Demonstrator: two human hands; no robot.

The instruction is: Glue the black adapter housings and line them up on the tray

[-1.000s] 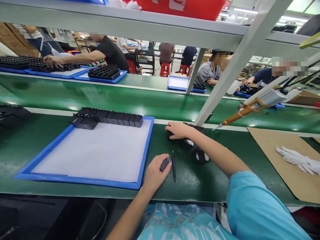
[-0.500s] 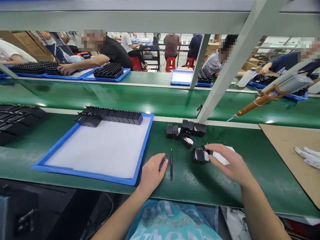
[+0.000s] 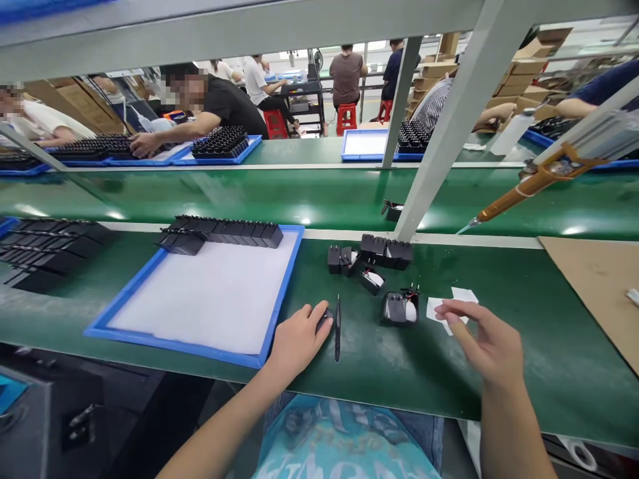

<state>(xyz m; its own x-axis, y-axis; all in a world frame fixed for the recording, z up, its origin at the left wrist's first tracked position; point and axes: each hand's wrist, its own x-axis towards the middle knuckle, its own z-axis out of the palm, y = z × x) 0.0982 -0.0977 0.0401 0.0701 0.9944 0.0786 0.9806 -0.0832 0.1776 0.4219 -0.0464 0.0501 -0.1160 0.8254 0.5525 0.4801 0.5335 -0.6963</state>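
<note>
My left hand [image 3: 302,338] rests on the green bench, its fingers closed round a small black plastic part [image 3: 324,319], mostly hidden. Just right of it lie black tweezers [image 3: 338,329], pointing away from me. My right hand [image 3: 492,342] hovers by some white paper pieces [image 3: 464,294], thumb and forefinger slightly apart, with nothing visible between them. Between the hands stands an open black adapter housing [image 3: 401,308] with a white piece and thin wires showing. Behind it, a smaller open housing [image 3: 373,279] lies tilted, near several black adapters [image 3: 387,251].
To the left, a blue-rimmed tray [image 3: 180,349] holds a row of black adapters along its far side. More adapters [image 3: 54,249] are stacked farther left. An orange dispenser [image 3: 529,193] hangs at the right above brown cardboard [image 3: 599,299]. A slanted metal post [image 3: 444,126] rises behind the bench.
My right hand has moved off the open adapter housing, rightward to the white paper pieces. My left hand stays nearly in place on the black part. The view has shifted slightly.
</note>
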